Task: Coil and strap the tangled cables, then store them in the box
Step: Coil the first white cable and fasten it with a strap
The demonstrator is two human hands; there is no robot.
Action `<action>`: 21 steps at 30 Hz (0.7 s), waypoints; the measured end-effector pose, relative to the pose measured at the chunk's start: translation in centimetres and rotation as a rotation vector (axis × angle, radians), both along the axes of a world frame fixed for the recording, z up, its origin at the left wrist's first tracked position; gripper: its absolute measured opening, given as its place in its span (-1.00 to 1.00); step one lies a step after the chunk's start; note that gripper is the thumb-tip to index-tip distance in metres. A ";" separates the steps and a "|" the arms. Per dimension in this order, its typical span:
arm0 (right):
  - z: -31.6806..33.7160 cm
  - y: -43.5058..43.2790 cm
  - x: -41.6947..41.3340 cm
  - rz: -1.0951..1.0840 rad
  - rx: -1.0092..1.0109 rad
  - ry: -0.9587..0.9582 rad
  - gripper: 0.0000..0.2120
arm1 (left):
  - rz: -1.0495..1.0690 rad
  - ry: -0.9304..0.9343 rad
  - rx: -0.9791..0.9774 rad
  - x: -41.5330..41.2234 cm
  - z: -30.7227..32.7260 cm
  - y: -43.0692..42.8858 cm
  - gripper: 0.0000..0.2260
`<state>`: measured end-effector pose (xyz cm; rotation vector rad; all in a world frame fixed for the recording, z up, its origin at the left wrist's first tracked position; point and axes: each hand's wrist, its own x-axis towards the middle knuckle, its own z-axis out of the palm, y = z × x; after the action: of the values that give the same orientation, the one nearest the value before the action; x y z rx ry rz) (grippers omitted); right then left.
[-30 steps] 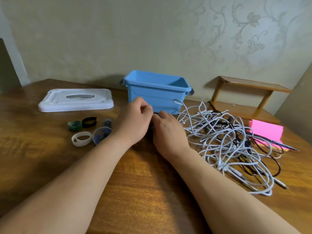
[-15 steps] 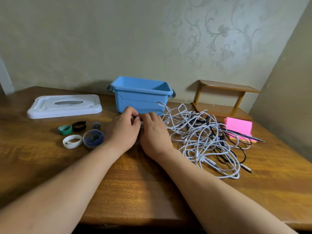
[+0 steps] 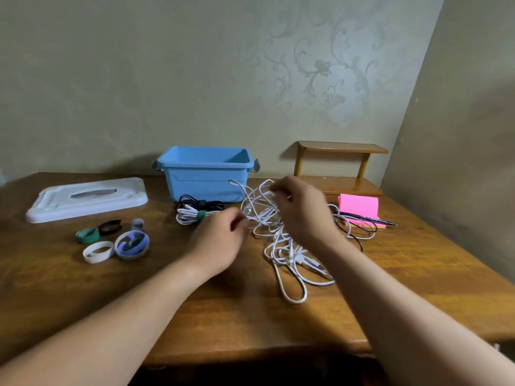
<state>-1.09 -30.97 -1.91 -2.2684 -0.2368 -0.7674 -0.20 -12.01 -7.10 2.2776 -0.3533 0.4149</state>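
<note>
A tangle of white cables [image 3: 281, 246], with black ones mixed in, lies on the wooden table [image 3: 195, 307] right of centre. My right hand [image 3: 303, 213] is over the tangle and pinches a raised white strand near its top. My left hand [image 3: 220, 240] is at the tangle's left edge with its fingers curled; blur hides whether it holds a strand. In front of the open blue box [image 3: 206, 174] lie a white coil with a green strap [image 3: 191, 216] and a dark coil with a blue strap [image 3: 202, 204].
The box's white lid [image 3: 86, 199] lies at the back left. Loose straps sit near it: green [image 3: 87, 235], black [image 3: 110, 227], white [image 3: 97, 252] and purple-grey [image 3: 131, 244]. Pink sticky notes [image 3: 359, 206] with a pen [image 3: 370, 217] and a small wooden shelf [image 3: 338, 168] are at the right.
Both hands have left the spot in front of the box, uncovering the two strapped coils, and moved right to the tangle. The right hand has lifted a white strand.
</note>
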 end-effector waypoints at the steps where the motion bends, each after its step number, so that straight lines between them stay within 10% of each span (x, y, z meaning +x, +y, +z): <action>1: 0.6 -1.6 0.0 -0.042 0.043 0.013 -0.80 | -0.037 0.042 0.044 -0.2 0.2 -1.1 -0.83; 9: 0.8 -6.8 -1.4 -0.110 0.278 0.035 -0.80 | -0.070 0.157 0.329 0.0 1.4 -9.2 -0.70; 21: 1.0 -7.3 -1.6 -0.021 0.444 0.032 -0.83 | -0.127 0.010 -0.475 0.9 6.2 -3.6 -0.90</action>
<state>-2.65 -38.23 -0.89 -1.8631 -0.0216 -0.7132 0.69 -15.65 -0.93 1.7841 -0.3493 0.3760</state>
